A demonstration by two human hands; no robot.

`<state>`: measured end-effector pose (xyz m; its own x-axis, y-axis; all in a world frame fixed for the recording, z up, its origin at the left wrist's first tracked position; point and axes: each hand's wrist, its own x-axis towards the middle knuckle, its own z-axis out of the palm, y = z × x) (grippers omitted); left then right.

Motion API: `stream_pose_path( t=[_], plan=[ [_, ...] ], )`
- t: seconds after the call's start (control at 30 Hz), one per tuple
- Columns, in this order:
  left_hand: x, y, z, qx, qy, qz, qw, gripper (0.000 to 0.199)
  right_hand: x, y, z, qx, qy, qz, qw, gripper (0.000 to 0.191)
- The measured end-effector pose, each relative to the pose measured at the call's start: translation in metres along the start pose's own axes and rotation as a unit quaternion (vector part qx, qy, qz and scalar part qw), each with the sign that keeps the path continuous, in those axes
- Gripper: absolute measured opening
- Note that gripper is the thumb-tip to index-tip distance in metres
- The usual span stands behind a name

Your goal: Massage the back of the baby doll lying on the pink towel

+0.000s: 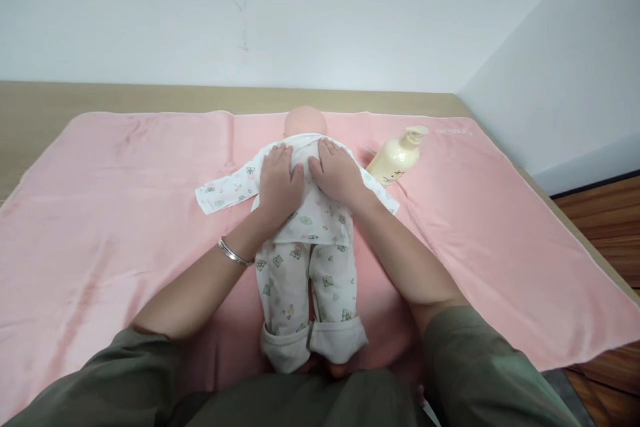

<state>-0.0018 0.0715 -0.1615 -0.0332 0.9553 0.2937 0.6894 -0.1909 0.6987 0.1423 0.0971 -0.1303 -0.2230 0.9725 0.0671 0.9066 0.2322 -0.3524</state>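
Observation:
A baby doll (306,121) lies on a pink mat, its bald head away from me and no face showing. It wears a white printed top (313,223) and matching trousers (285,287) with turned-up cuffs. My left hand (281,183) rests flat on the left of the doll's upper back, fingers stretched out. On the right side of the upper back, my right hand (337,172) also lies flat with its fingers extended. Both thumbs point inward, with a gap between them. The doll's sleeves spread out to either side, and its feet are mostly hidden near my body.
The pink mat (500,233) covers most of a wooden tabletop (30,107). A cream pump bottle (397,157) lies tilted beside the doll's right sleeve. A white wall (350,20) stands behind, another at the right. Brown wooden boards (605,220) show at the far right.

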Motion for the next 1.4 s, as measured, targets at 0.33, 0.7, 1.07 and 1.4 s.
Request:
stream_pose_path(
  t=[0.33, 0.7, 1.07, 1.4],
  plan=[
    [0.004, -0.005, -0.001, -0.035, -0.003, -0.003, 0.999, 0.057, -0.025, -0.026, -0.007, -0.074, 0.007, 0.004, 0.997, 0.063],
    [0.0, 0.002, -0.008, 0.031, 0.012, 0.032, 0.999, 0.044, -0.006, -0.008, -0.011, -0.013, -0.012, 0.011, 1.0, 0.059],
    [0.014, -0.007, -0.011, 0.025, -0.016, 0.005, 1.0, 0.057, -0.041, -0.04, -0.01, -0.152, -0.037, -0.014, 0.988, 0.062],
    [-0.007, 0.011, -0.008, 0.063, 0.002, 0.037, 0.997, 0.04, -0.008, -0.013, -0.008, -0.01, -0.026, 0.015, 1.0, 0.065]
  ],
)
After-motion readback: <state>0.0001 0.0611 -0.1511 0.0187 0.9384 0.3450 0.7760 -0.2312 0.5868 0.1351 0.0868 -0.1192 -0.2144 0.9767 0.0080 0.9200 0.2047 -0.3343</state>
